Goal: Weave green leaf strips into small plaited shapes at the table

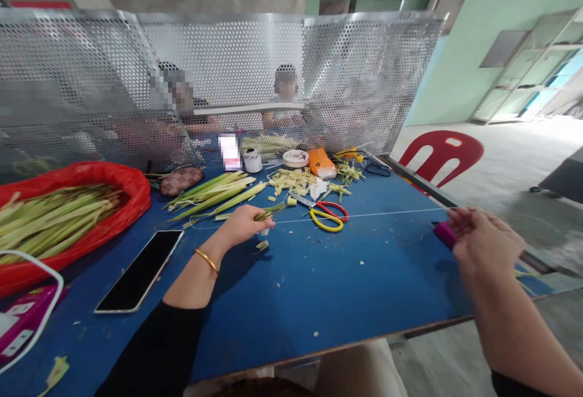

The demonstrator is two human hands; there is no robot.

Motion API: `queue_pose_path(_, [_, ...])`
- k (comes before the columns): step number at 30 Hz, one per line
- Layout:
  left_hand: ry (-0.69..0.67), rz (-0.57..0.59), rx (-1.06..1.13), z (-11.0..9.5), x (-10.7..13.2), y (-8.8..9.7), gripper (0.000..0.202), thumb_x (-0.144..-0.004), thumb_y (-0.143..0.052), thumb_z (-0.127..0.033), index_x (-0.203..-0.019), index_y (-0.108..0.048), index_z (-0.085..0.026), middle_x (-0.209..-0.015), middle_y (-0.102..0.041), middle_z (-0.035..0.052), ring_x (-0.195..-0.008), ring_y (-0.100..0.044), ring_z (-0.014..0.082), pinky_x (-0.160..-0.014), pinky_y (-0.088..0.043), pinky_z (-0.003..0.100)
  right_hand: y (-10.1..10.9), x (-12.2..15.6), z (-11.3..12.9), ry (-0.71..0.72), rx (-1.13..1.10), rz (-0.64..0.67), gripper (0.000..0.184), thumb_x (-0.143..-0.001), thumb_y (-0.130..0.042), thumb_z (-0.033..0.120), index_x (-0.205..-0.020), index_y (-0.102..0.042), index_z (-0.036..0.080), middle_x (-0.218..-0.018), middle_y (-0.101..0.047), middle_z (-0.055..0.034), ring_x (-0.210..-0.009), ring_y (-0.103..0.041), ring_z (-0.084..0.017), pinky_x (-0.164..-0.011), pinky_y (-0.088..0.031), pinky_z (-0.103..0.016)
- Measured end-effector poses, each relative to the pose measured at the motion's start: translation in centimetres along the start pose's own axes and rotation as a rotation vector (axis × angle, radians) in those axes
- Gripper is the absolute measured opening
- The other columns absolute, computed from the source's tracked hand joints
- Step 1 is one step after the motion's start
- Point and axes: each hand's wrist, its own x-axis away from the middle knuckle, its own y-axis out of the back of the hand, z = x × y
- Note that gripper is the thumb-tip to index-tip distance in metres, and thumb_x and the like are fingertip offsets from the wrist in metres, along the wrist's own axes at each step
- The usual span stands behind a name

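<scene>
My left hand [246, 225], a gold bangle on its wrist, pinches a small bundle of green leaf strips [269, 211] above the table. A thin white thread [392, 212] stretches taut from there to my right hand [485, 239], whose fingers are closed on it at the table's right edge. A purple object [444, 235] lies beneath those fingers, partly hidden. Between my hands rest scissors [328, 216] with one red and one yellow handle, close to the thread. Long green stalks [218, 195] lie just beyond my left hand.
A red bag [132, 186] full of stalks stands left, near a phone [141, 269] and a magenta power strip [31, 318]. Trimmed scraps [291, 181], a tape roll [296, 158] and an orange tissue pack [321, 161] sit before a perforated metal screen [228, 51]. People sit behind it.
</scene>
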Motion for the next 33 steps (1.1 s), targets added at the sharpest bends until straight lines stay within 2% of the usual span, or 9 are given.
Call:
queue_pose_path(5, [0.055,0.003,-0.026,-0.3,0.7,0.4,0.029,-0.070,-0.059,-0.042,-0.071,-0.069,-0.015,-0.062,-0.065,0.0031,-0.057,-0.054,0.0151,-0.055,-0.036,0.025,-1.6,1.6,0.8,0.249,0.357,0.386,0.014,-0.063,-0.070,0.023,-0.055,-0.059,0.021,-0.068,-0.065,-0.0113,-0.089,-0.061,-0.034,-0.082,-0.038,-0.049])
queue_pose_path(8, [0.025,0.045,-0.177,-0.6,1.0,0.3,0.026,-0.070,-0.058,-0.041,-0.064,-0.066,-0.017,-0.058,-0.062,0.0009,-0.054,-0.052,0.0145,-0.052,-0.031,0.026,-3.9,3.2,2.5,0.466,0.520,0.593,0.008,-0.073,-0.065,0.025,-0.074,-0.068,0.019,-0.096,-0.069,-0.0141,-0.104,-0.056,-0.033,-0.096,-0.031,-0.048])
queue_pose_path(11, [0.007,0.066,-0.213,-0.5,1.1,0.4,0.025,-0.071,-0.057,-0.040,-0.062,-0.064,-0.018,-0.058,-0.061,0.0000,-0.055,-0.052,0.0142,-0.052,-0.029,0.026,-7.1,5.3,4.0,0.543,0.593,0.752,0.017,-0.085,-0.056,0.028,-0.089,-0.069,0.019,-0.102,-0.068,-0.0131,-0.107,-0.055,-0.030,-0.095,-0.035,-0.045])
queue_pose_path(15, [0.022,0.034,-0.202,0.2,1.2,0.7,0.025,-0.070,-0.058,-0.040,-0.059,-0.064,-0.019,-0.054,-0.058,-0.0009,-0.051,-0.048,0.0135,-0.051,-0.027,0.026,-10.9,8.4,4.5,0.453,0.601,1.071,0.013,-0.082,-0.066,0.026,-0.091,-0.068,0.015,-0.094,-0.067,-0.0087,-0.093,-0.061,-0.023,-0.086,-0.045,-0.040])
queue_pose_path(19, [0.061,0.019,0.002,0.4,1.4,0.6,0.024,-0.068,-0.061,-0.040,-0.063,-0.069,-0.018,-0.057,-0.060,0.0002,-0.054,-0.050,0.0142,-0.053,-0.031,0.026,-13.1,10.0,3.9,0.360,0.586,1.188,0.031,-0.093,-0.056,0.030,-0.121,-0.055,0.016,-0.122,-0.058,-0.0096,-0.100,-0.061,-0.021,-0.084,-0.052,-0.043])
queue_pose_path(23, [0.086,0.006,0.237,0.0,1.6,0.2,0.028,-0.069,-0.061,-0.040,-0.070,-0.072,-0.014,-0.064,-0.063,0.0027,-0.058,-0.050,0.0133,-0.056,-0.036,0.025,-14.0,9.2,3.9,0.211,0.513,1.231,0.032,-0.092,-0.057,0.029,-0.121,-0.055,0.015,-0.121,-0.058,-0.0104,-0.100,-0.061,-0.021,-0.084,-0.052,-0.042])
queue_pose_path(27, [0.107,-0.044,0.257,-0.4,1.7,0.0,0.029,-0.070,-0.060,-0.040,-0.071,-0.071,-0.014,-0.063,-0.061,0.0021,-0.055,-0.045,0.0113,-0.053,-0.033,0.024,-12.4,8.2,4.8,0.050,0.446,1.270,0.047,-0.071,-0.075,0.012,-0.116,-0.057,0.012,-0.078,-0.065,-0.0045,-0.068,-0.061,-0.016,-0.063,-0.050,-0.029])
queue_pose_path(30, [0.137,-0.110,0.240,-0.3,1.6,-0.1,0.031,-0.069,-0.061,-0.042,-0.071,-0.071,-0.013,-0.059,-0.058,0.0009,-0.053,-0.043,0.0109,-0.050,-0.029,0.024,-9.0,9.3,5.6,-0.127,0.344,1.340,0.054,-0.076,-0.069,0.024,-0.125,-0.048,0.019,-0.063,-0.055,0.0059,-0.046,-0.049,-0.010,-0.044,-0.041,-0.022])
queue_pose_path(33, [0.157,-0.163,0.198,-0.1,1.4,-0.2,0.033,-0.069,-0.060,-0.043,-0.072,-0.072,-0.013,-0.056,-0.055,0.0001,-0.052,-0.042,0.0112,-0.050,-0.027,0.025,-5.5,12.0,6.3,-0.655,-0.204,1.381,0.047,-0.075,-0.071,0.043,-0.113,-0.052,0.022,-0.064,-0.049,0.0074,-0.040,-0.036,-0.005,-0.037,-0.034,-0.018])
